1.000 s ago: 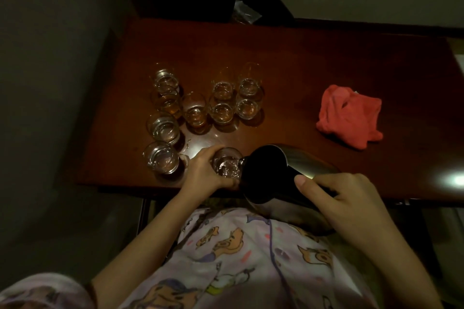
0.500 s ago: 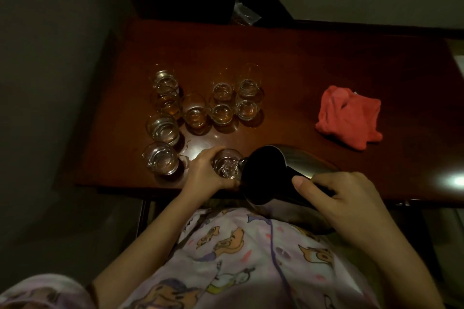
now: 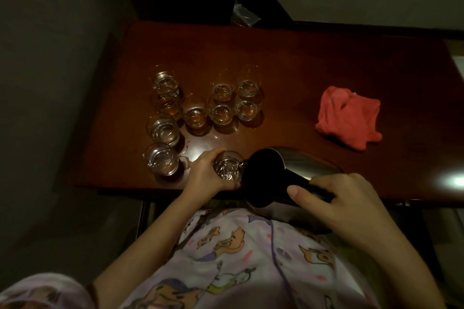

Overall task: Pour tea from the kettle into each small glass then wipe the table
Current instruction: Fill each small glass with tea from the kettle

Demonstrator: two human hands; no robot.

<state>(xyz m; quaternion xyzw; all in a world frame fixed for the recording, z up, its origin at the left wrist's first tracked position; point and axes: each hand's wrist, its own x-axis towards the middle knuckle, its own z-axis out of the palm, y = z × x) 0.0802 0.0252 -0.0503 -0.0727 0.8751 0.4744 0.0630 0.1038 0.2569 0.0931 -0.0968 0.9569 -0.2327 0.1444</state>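
Head view: I am mid-pour into the nearest small glass, with the wiping not yet begun.

My left hand (image 3: 206,173) curls round the small glass (image 3: 228,166) at the near table (image 3: 301,63) edge, while my right hand (image 3: 336,202) grips the dark handle of the steel kettle (image 3: 266,178), tipped so its spout meets the rim. Eight other glasses (image 3: 193,114) stand in a cluster further back; several hold amber tea, though the two left ones look paler and I cannot tell their fill. The red cloth (image 3: 349,116) lies crumpled and untouched, well apart on the right. Against the earlier frames, almost nothing has shifted: both hands keep their hold and the kettle's tilt looks the same.
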